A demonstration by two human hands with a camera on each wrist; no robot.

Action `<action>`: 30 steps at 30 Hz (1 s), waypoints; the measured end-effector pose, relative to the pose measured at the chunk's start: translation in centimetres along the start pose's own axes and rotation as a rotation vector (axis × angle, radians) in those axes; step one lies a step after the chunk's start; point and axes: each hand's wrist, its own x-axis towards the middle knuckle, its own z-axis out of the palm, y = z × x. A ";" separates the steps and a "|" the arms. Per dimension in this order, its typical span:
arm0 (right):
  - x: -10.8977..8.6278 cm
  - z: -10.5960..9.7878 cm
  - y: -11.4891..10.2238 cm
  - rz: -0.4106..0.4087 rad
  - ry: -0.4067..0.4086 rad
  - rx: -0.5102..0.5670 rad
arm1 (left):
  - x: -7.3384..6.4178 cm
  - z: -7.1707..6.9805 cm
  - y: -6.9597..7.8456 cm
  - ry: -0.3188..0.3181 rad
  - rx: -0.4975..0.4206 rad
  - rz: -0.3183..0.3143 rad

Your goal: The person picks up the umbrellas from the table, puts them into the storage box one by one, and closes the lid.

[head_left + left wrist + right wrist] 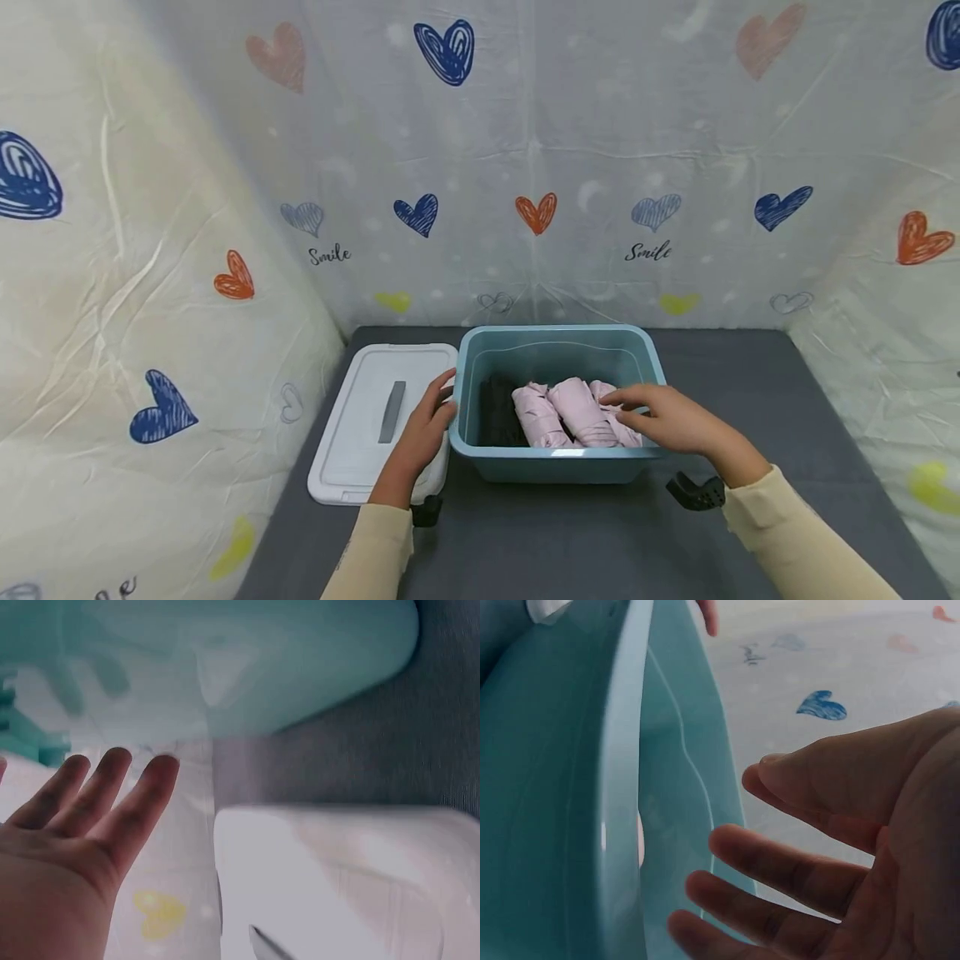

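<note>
A blue-green plastic bin [555, 468] stands on the table, holding several rolled pale pink cloths [581, 408] on its right side. Dark folded cloth [498, 417] lies along the bin's left inside. My left hand [423, 425] is at the bin's left rim with its fingers extended; in the left wrist view those fingers [139, 806] reach toward the bin's wall and grip nothing. Over the front right corner hovers my right hand [675, 421], fingers loosely bent and spread, near the rightmost pink roll. Nothing sits between the right fingers [787, 866] in the right wrist view.
A white lid [363, 383] with a grey handle [392, 412] lies flat left of the bin, partly under my left forearm. Dark grey cloth [555, 542] covers the table. Patterned curtains [480, 150] with hearts hang behind and on both sides.
</note>
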 end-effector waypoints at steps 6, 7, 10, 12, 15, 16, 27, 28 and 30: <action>-1.2 0.1 -0.2 -0.021 0.070 -0.046 | 0.3 -1.7 -1.0 0.091 0.082 -0.041; -1.4 0.1 -0.2 -0.020 0.082 -0.057 | 0.4 -1.9 -1.2 0.108 0.108 -0.059; -1.9 0.2 -0.2 -0.015 0.114 -0.090 | 0.6 -2.4 -1.8 0.153 0.178 -0.129; -2.3 0.2 -0.2 -0.013 0.135 -0.121 | 0.8 -2.7 -2.2 0.185 0.214 -0.164; -2.8 0.4 -0.3 -0.007 0.165 -0.154 | 1.0 -3.1 -2.8 0.220 0.244 -0.196; -2.9 0.5 -0.3 -0.003 0.178 -0.165 | 1.2 -3.2 -3.0 0.228 0.252 -0.200; -4.0 1.6 0.1 0.050 0.246 -0.202 | 2.4 -4.7 -5.0 0.275 0.383 -0.268; -4.1 1.7 0.2 0.050 0.249 -0.206 | 2.4 -4.9 -5.2 0.274 0.390 -0.274; -4.3 2.1 0.3 0.054 0.254 -0.217 | 2.6 -5.2 -5.5 0.272 0.401 -0.285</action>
